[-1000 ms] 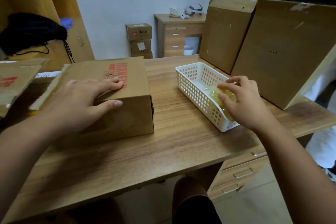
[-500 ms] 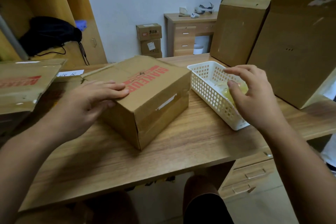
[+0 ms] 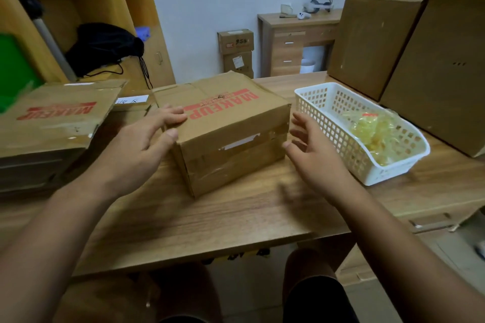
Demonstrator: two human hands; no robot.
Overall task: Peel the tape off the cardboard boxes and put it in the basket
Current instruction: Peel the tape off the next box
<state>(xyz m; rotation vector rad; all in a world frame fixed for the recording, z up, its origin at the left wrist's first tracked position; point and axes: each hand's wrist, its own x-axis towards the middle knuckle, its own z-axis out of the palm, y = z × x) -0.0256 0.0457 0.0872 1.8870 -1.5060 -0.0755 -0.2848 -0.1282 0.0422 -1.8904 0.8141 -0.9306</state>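
Note:
A brown cardboard box with red MAKEUP print stands at the middle of the wooden desk, one corner turned toward me. Clear tape runs across its near side under a torn white strip. My left hand rests on the box's top left edge, fingers on top, thumb on the near side. My right hand hovers just off the box's right corner with fingers spread, holding nothing. A white plastic basket to the right holds a crumpled wad of yellowish tape.
A flattened MAKEUP box lies on the desk at the left. Two large cardboard boxes lean at the right behind the basket. Shelves with a black bag stand at the back left; a small desk and stacked boxes stand by the wall.
My right hand let go of the tape wad in the basket and moved left to the box's right corner. My left hand turned the box so a taped side faces me.

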